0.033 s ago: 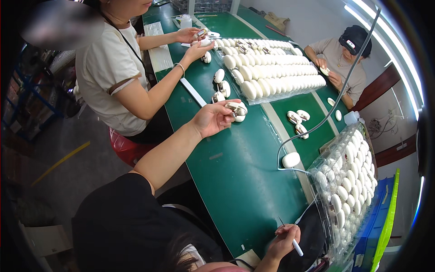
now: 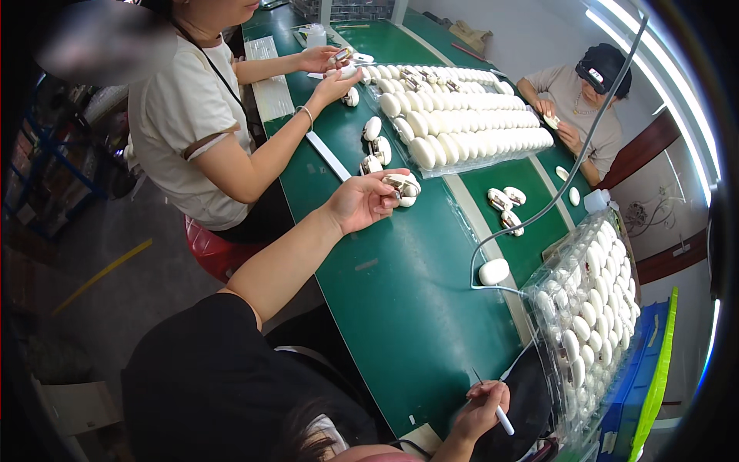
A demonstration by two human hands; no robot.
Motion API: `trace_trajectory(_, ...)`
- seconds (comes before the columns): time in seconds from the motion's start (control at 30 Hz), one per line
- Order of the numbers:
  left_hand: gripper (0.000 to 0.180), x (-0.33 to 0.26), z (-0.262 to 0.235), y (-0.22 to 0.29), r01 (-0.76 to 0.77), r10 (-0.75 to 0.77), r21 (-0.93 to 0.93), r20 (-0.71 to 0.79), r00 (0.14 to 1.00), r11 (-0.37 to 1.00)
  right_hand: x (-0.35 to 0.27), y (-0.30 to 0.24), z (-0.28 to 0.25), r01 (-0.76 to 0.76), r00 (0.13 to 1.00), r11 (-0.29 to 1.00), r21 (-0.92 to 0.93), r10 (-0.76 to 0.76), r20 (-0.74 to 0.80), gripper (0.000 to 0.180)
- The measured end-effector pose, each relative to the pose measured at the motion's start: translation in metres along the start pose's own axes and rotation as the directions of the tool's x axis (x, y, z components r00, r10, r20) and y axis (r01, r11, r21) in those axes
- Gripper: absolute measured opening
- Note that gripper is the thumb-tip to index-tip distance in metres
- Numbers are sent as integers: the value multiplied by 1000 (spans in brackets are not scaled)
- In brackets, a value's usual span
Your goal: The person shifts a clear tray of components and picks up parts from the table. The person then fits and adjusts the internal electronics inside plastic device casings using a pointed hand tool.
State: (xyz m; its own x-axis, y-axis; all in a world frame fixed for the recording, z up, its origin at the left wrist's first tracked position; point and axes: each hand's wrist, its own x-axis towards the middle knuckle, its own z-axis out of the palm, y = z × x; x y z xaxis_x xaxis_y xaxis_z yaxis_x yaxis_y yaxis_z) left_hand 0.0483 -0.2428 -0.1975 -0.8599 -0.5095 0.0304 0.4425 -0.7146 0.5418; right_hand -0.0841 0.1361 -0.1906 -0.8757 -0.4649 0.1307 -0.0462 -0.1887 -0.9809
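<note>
My left hand [image 2: 360,205] reaches over the green table with its fingers closed on a white oval casing [image 2: 402,183], whose inner parts show at the side. A further white casing lies against it or just below; I cannot tell which. Low at the right, near the table's edge, my right hand [image 2: 483,406] grips a slim white-handled tool [image 2: 505,421] with a thin dark tip pointing up and away. Just beyond my left hand stand several opened white casings [image 2: 379,148] with brownish metal-like parts inside.
Clear trays packed with white casings [image 2: 469,127] fill the far table; another stack of trays [image 2: 589,316] stands at the right. A grey cable [image 2: 556,202] crosses the table beside a lone casing [image 2: 493,271]. One co-worker [image 2: 192,131] sits left, another [image 2: 577,108] far right, both handling casings.
</note>
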Motion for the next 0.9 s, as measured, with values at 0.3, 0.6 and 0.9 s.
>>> trace_trajectory(0.3,44,-8,27,-27,164,-182,145,126,975,976,1,4,-4,2,999,1000,-25,-1,38,32)
trace_trajectory(0.6,45,-5,107,-125,271,-577,575,456,677,772,2,6,-1,-98,995,990,-100,94,-43,26)
trace_trajectory(0.9,43,7,94,-194,324,-688,610,596,414,723,8,10,-11,-134,990,987,-94,130,-52,20)
